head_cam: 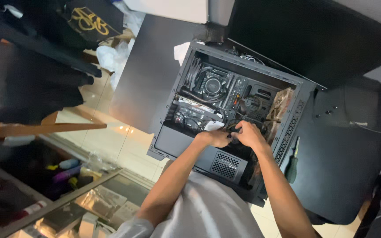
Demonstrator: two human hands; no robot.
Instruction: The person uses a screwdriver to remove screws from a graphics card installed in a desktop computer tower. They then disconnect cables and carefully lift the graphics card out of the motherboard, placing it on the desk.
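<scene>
White box: top edge of the view, above the computer case; plain white, only its lower part in view.
Black bag: upper left, dark cloth with a curly yellow emblem printed on it.
White strip label: inside the computer case, on the long card below the round cooler; narrow, white with dark print.
Clear wrappers: lower left, on the glass shelf; crumpled, see-through and shiny.
Small white boxes: bottom left edge, under the glass; blurred.
</scene>
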